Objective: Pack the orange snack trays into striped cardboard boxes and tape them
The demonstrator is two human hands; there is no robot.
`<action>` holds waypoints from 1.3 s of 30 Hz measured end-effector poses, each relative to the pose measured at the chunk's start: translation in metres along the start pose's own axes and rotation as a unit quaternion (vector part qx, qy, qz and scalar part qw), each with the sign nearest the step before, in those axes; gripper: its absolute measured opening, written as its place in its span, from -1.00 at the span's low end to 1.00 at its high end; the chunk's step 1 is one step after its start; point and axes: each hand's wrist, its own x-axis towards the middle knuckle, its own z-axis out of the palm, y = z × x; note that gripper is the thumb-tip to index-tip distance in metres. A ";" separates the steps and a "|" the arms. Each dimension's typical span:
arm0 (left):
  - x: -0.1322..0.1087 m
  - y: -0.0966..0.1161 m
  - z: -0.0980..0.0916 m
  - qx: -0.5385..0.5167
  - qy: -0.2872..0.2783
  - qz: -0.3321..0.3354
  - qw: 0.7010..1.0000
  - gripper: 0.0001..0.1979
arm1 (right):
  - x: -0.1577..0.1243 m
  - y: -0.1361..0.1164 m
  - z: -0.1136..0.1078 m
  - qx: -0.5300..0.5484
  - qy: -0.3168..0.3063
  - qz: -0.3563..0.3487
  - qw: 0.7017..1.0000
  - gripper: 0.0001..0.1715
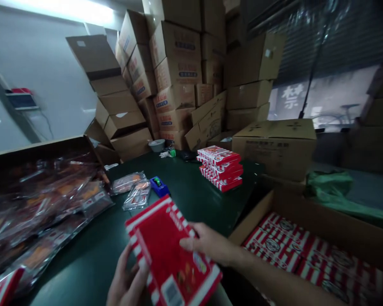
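My left hand [127, 278] grips the lower left side of a flat red-and-white striped carton box [170, 255], and my right hand [207, 244] holds its right edge with the fingers across the face. The box tilts over the dark green table [191, 208]. Just beyond it lie two clear plastic packets of food [137, 195] and a small blue device [159, 187]. A stack of similar red boxes [220, 168] stands further back. To my right, an open cardboard carton [306, 255] holds red-and-white boxes lying flat.
A brown carton [35, 155] at the left is heaped with sealed food packets. Tall, leaning stacks of cardboard boxes [175, 72] rise behind the table. A green plastic bag [328, 187] lies at the right, and a large closed carton [274, 146] stands beside the table.
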 end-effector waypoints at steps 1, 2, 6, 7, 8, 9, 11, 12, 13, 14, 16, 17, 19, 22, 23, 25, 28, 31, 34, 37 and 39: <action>0.007 0.009 0.031 -0.007 -0.042 0.006 0.999 0.03 | -0.004 -0.013 -0.019 0.000 0.039 -0.007 0.999 -0.65; 0.016 0.019 0.062 -0.016 -0.096 0.015 0.995 -0.02 | -0.008 -0.024 -0.037 -0.001 0.073 -0.016 0.997 -0.59; 0.063 0.036 0.159 -0.047 -0.291 0.045 0.954 -0.44 | -0.031 -0.056 -0.096 -0.061 0.152 -0.067 0.984 -0.55; 0.075 0.034 0.174 -0.037 -0.305 0.059 0.950 -0.50 | -0.038 -0.067 -0.107 -0.112 0.175 -0.091 0.974 -0.55; 0.087 0.031 0.187 -0.017 -0.301 0.078 0.950 -0.53 | -0.044 -0.081 -0.117 -0.185 0.210 -0.119 0.953 -0.55; 0.098 0.027 0.198 0.007 -0.286 0.100 0.953 -0.54 | -0.048 -0.099 -0.126 -0.272 0.259 -0.149 0.915 -0.57; 0.116 0.019 0.215 0.050 -0.247 0.138 0.958 -0.52 | -0.045 -0.144 -0.142 -0.454 0.360 -0.191 0.792 -0.62; 0.124 0.015 0.222 0.061 -0.235 0.148 0.959 -0.52 | -0.036 -0.167 -0.148 -0.524 0.401 -0.197 0.725 -0.68; 0.130 0.012 0.229 0.064 -0.232 0.151 0.959 -0.54 | -0.022 -0.187 -0.154 -0.576 0.409 -0.187 0.683 -0.75; 0.136 0.008 0.234 0.061 -0.234 0.150 0.958 -0.57 | -0.004 -0.203 -0.159 -0.596 0.406 -0.180 0.669 -0.81; 0.145 0.000 0.244 0.064 -0.239 0.151 0.957 -0.63 | 0.037 -0.214 -0.167 -0.613 0.389 -0.160 0.669 -0.88; 0.150 -0.005 0.248 0.067 -0.238 0.149 0.957 -0.65 | 0.058 -0.208 -0.171 -0.617 0.378 -0.145 0.675 -0.83; 0.162 -0.014 0.253 0.077 -0.227 0.139 0.961 -0.67 | 0.091 -0.183 -0.178 -0.626 0.356 -0.105 0.686 -0.71; 0.183 -0.024 0.255 0.097 -0.209 0.101 0.968 -0.71 | 0.116 -0.142 -0.187 -0.645 0.322 -0.030 0.692 -0.66; 0.191 -0.027 0.255 0.101 -0.206 0.081 0.970 -0.74 | 0.118 -0.135 -0.192 -0.653 0.311 -0.003 0.690 -0.67; 0.203 -0.035 0.257 0.104 -0.208 0.032 0.972 -0.78 | 0.116 -0.136 -0.206 -0.668 0.291 0.046 0.684 -0.64; 0.212 -0.055 0.268 0.098 -0.233 -0.070 0.965 -0.73 | 0.112 -0.154 -0.240 -0.682 0.264 0.084 0.677 -0.36; 0.210 -0.077 0.291 0.080 -0.274 -0.154 0.946 -0.71 | 0.109 -0.165 -0.278 -0.683 0.225 0.115 0.686 -0.10; 0.207 -0.093 0.323 0.064 -0.313 -0.187 0.929 -0.72 | 0.103 -0.160 -0.312 -0.671 0.172 0.134 0.708 -0.19; 0.208 -0.104 0.357 0.065 -0.339 -0.198 0.918 -0.71 | 0.091 -0.152 -0.344 -0.666 0.155 0.123 0.719 -0.31; 0.210 -0.111 0.379 0.074 -0.349 -0.201 0.912 -0.70 | 0.081 -0.152 -0.367 -0.669 0.173 0.109 0.715 -0.36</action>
